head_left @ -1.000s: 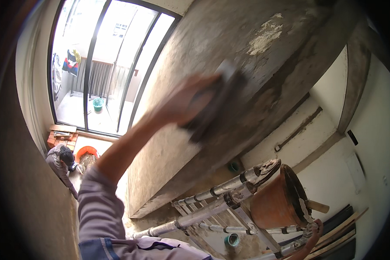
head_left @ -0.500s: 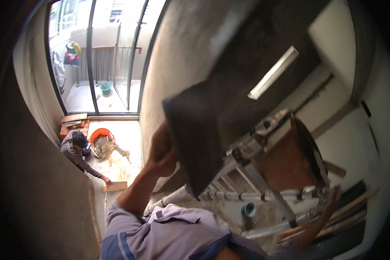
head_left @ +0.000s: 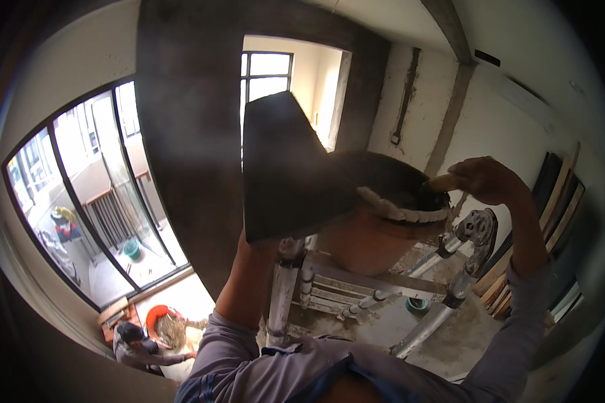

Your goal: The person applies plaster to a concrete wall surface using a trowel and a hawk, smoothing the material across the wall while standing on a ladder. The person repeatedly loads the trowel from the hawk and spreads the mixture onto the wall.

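Note:
My left hand [head_left: 257, 246] is mostly hidden beneath a dark flat board [head_left: 279, 171], which looks like a plasterer's hawk, and holds it up tilted. Just right of the board stands an orange-brown bucket [head_left: 366, 248] with a dark inside and mortar crusted on its rim. Over the far right of that rim, my right hand [head_left: 487, 180] is closed round a short wooden handle [head_left: 445, 183]. The tool's working end is down in the bucket and hidden. The bucket rests on top of a mortar-stained metal ladder [head_left: 410, 285].
At lower left, a co-worker [head_left: 138, 346] crouches beside an orange tub [head_left: 160, 322] of mortar. Glass doors [head_left: 101, 181] are on the left. A grey rendered wall [head_left: 181, 134] rises ahead. Boards [head_left: 554, 215] lean at the right, and a teal pail [head_left: 417, 305] stands below.
My view has turned to the right and up. My right hand has risen from beside the bucket to a wooden handle at its rim. The board now tilts with its flat face toward me.

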Action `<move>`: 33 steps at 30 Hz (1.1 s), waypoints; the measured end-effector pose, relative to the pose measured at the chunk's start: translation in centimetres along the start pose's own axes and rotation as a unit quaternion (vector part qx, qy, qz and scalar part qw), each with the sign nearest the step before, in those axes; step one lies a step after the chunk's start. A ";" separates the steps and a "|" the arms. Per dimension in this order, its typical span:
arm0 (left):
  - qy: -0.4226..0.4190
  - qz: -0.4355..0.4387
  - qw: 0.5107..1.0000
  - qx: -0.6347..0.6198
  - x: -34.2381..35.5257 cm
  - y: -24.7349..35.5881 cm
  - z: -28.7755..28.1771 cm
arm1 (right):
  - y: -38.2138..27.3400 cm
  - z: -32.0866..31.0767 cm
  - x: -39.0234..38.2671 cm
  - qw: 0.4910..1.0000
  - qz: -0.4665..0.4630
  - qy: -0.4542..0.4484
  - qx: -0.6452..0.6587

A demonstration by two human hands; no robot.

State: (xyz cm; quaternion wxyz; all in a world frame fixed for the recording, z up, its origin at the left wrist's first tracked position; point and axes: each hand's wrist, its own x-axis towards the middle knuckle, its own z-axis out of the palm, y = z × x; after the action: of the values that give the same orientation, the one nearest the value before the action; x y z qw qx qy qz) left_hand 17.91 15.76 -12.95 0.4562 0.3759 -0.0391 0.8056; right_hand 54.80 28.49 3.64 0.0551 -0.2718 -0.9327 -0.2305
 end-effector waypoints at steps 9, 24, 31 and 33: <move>-0.136 -0.002 0.988 -0.073 6.1 0.7 1.2 | -2.0 -2.2 4.0 0.994 -0.006 -0.113 -0.003; 0.020 0.071 0.985 0.155 7.2 -1.1 -0.7 | 2.7 -0.3 0.0 0.992 -0.031 0.081 -0.092; 0.055 0.161 0.893 0.416 6.6 -1.5 -0.2 | 3.1 -2.5 3.2 0.990 -0.117 0.051 -0.066; 0.067 0.183 0.863 0.466 6.2 -1.8 0.0 | 2.9 -2.5 3.8 0.984 -0.151 0.065 -0.064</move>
State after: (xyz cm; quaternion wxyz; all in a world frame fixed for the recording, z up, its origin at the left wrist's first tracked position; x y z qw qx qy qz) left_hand 17.42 21.19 -9.52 0.0738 0.4761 0.3033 0.8221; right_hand 53.08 31.32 7.92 0.0621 -0.1153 -0.9408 -0.3126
